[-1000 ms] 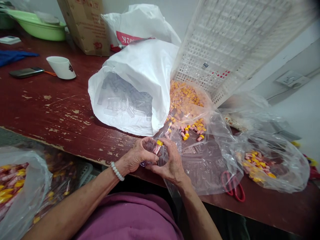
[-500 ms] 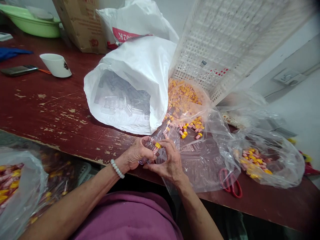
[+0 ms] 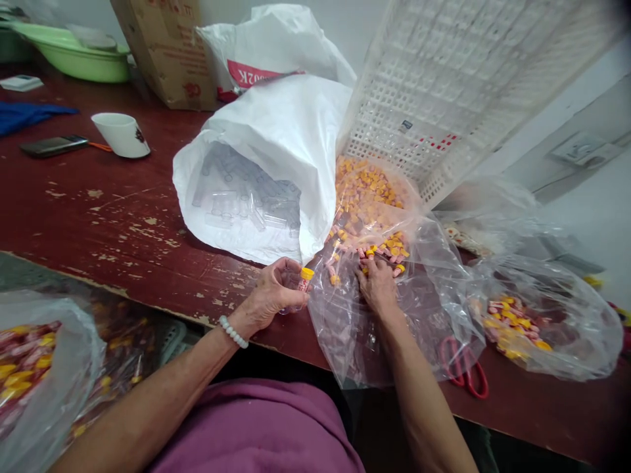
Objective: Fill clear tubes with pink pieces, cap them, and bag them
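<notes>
My left hand (image 3: 273,289) is closed around clear plastic tubes; one of them, a tube with a yellow cap (image 3: 306,273), shows pink-and-white filling below the cap. How many tubes lie in the palm is hidden by the fingers. My right hand (image 3: 378,288) reaches over the clear plastic bag (image 3: 357,335). Its thumb and fingers are apart, with the fingertips touching the yellow-capped pink pieces (image 3: 397,244) at the bag's mouth. To the left of that pile, a white sack (image 3: 280,125) lies with its mouth facing me, holding several clear empty tubes (image 3: 227,203).
Red-handled scissors (image 3: 474,381) lie near the table edge, partly under plastic. A smaller bag of capped pieces (image 3: 513,322) sits at right. A white crate (image 3: 419,92) leans behind. At left are a white cup (image 3: 118,135), a phone (image 3: 54,146) and a filled bag (image 3: 73,335) below the table.
My right hand has left the tubes and moved right and forward to the pile of capped pieces. My left hand keeps the tubes, the yellow cap now upright. The view has shifted slightly.
</notes>
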### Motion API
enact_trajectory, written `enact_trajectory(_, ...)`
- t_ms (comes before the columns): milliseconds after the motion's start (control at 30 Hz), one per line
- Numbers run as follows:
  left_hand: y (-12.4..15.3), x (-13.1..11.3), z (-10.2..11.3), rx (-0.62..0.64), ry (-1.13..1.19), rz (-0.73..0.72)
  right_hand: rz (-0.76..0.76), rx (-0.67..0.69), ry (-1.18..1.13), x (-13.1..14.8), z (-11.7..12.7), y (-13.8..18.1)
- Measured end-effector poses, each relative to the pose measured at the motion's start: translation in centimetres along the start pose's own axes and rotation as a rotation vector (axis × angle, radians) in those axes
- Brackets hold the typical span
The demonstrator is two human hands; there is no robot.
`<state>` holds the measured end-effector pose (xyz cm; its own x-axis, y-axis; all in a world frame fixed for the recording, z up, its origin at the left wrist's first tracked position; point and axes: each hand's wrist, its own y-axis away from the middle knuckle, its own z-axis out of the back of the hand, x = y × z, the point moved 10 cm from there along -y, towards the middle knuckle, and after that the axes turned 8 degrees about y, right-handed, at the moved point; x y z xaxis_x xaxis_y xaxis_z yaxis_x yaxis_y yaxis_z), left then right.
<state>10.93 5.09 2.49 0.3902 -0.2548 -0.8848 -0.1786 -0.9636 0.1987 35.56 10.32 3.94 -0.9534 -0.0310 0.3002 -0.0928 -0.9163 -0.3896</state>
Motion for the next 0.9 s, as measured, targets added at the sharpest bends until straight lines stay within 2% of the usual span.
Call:
enact_trajectory(100, 0.0, -0.4, 0.0, 0.002, -0.120, -0.069, -0.025, 0.011, -0.016, -0.5, -0.7, 0.2)
enact_trajectory(200, -0.2, -0.7, 0.1, -0.010, -0.231, -0.154, -0.048, -0.067, -0.223, 1.6, 2.2, 1.8)
enact_trajectory(300, -0.2, -0.9, -0.7, 0.038, -0.352, -0.241, 0.123, -0.029, -0.497, 7.2, 5.8, 3.8)
enact_trajectory(400, 0.1, -0.9, -1.8, 0.101, -0.471, -0.301, 0.387, 0.081, -0.524, 13.3, 7.9, 6.0)
enact_trajectory(467, 0.3, -0.8, -2.3, 0.126, -0.503, -0.321, 0.476, 0.111, -0.502, 15.4, 8.2, 6.9)
enact_trajectory(533, 0.5, -0.8, -2.6, 0.137, -0.490, -0.318, 0.469, 0.095, -0.495, 15.7, 8.1, 7.1)
enact_trajectory(667, 0.5, -0.7, -2.3, 0.118, -0.423, -0.247, 0.383, 0.033, -0.464, 14.4, 8.0, 6.9)
enact_trajectory(767, 0.3, -0.4, -2.0, 0.107, -0.343, -0.184, 0.463, 0.091, -0.346, 15.0, 6.7, 7.7)
enact_trajectory(900, 0.0, 1.8, -1.8, 0.100, -0.169, -0.032, 0.504, 0.109, -0.243, 15.9, 4.2, 9.0)
